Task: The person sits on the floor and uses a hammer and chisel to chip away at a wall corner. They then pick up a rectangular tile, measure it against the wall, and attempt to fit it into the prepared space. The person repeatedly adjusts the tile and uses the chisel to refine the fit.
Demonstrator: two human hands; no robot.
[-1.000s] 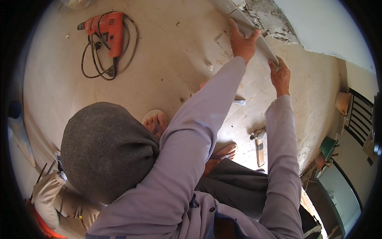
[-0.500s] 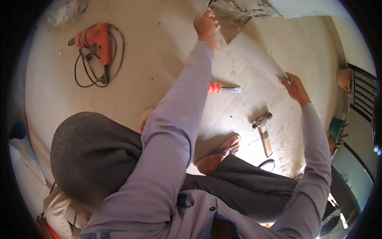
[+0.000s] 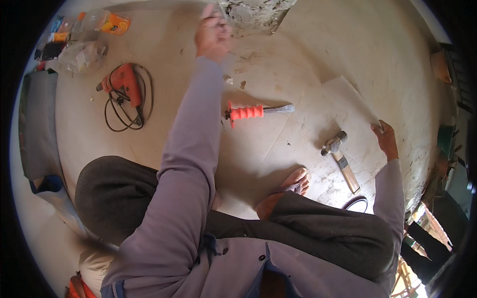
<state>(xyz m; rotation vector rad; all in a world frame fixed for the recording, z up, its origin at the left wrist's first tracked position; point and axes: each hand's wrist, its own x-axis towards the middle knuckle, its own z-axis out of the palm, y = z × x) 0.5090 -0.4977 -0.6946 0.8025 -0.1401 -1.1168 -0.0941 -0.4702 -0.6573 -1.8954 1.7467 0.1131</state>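
Note:
My right hand (image 3: pixel 386 141) grips the near end of a thin, pale, flat piece like a tile (image 3: pixel 352 102), held tilted over the floor on the right. My left hand (image 3: pixel 213 37) is stretched far forward, beside a rough broken patch (image 3: pixel 256 16) of grey rubble at the top. Motion smears its fingers, so whether they hold anything does not show. Between my arms lies a chisel (image 3: pixel 247 112) with a ribbed orange-red grip, its blade to the right. A hammer (image 3: pixel 343 161) with a wooden handle rests near my right foot.
A red corded drill (image 3: pixel 124 87) lies on the floor at left. Beyond it are plastic bottles (image 3: pixel 109 21) and a clear plastic bag (image 3: pixel 83 55). Small debris (image 3: pixel 228 80) sits near my left forearm. A terracotta pot (image 3: pixel 440 67) stands at far right.
My left hand has moved left, away from the rubble's near side. The right hand has shifted right and nearer with the tile-like piece. The view has turned, uncovering the chisel's grip and the bottles.

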